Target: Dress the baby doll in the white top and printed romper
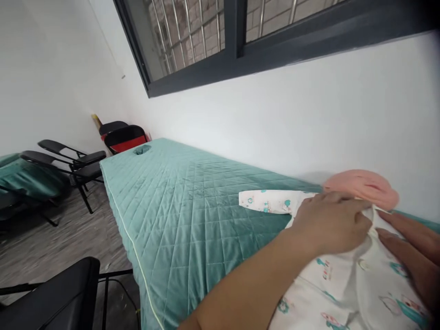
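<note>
A white baby shirt (309,298) with small teal and red prints lies at the lower right of the head view, one sleeve (266,201) stretched out to the left. My left hand (333,222) rests over its upper part, with fingers bent and closed on the cloth near the front opening. From the right edge, my right hand (409,243) reaches in and pinches the cloth by the same opening, partly cut off by the frame. Below the hands shows a pale button (363,264). Just beyond them sits a rounded pink thing (357,181) with a slit-like dent; its kind is unclear.
A long bed with a quilted green cover (178,220) runs along the white wall, with a face hole (142,149) at its far end. Above is a barred window (192,36). Black folding chairs (85,169) stand left, and another black seat (51,298) is near.
</note>
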`<state>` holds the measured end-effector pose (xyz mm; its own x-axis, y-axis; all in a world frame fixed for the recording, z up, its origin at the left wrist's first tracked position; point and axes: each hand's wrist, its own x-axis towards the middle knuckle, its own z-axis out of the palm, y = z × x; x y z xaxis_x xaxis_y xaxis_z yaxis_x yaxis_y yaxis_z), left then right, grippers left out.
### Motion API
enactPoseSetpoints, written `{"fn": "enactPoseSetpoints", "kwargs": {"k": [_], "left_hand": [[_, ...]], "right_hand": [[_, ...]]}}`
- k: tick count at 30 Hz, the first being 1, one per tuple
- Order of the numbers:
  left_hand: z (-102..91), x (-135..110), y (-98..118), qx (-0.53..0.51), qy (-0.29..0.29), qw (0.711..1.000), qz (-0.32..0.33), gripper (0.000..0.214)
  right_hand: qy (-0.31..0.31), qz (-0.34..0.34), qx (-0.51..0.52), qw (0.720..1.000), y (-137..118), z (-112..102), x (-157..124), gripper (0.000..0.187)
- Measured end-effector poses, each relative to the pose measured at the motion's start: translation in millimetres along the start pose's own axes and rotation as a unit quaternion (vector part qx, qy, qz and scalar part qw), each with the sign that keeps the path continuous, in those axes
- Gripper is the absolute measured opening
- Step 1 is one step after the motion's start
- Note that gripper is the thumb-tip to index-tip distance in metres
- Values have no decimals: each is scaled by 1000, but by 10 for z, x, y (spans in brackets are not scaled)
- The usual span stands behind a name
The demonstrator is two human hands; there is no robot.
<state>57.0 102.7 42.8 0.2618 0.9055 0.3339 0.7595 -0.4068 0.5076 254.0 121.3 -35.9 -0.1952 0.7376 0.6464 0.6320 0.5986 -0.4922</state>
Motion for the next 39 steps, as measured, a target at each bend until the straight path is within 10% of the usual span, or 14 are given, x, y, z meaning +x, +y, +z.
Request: {"fn": "enactPoseSetpoints", "kwargs": {"k": [8,15,23,32,39], "left_hand": [[35,-23,-26,-35,1,998,57,48],[72,-58,-46,-62,-15,997,36,49],[-15,-97,-4,-54,-48,997,18,49],[49,-65,-49,-117,2,993,24,39],[28,-150,-67,-207,81,975,32,15]], "right_hand": [[-19,-31,-7,999,-283,-82,37,41],[-6,229,46,972,-754,-62,43,46],[-7,328,104,939,-951,-126,39,58],[39,327,130,935,-928,-99,32,52],[102,172,127,971,-1024,-123,-81,13]]}}
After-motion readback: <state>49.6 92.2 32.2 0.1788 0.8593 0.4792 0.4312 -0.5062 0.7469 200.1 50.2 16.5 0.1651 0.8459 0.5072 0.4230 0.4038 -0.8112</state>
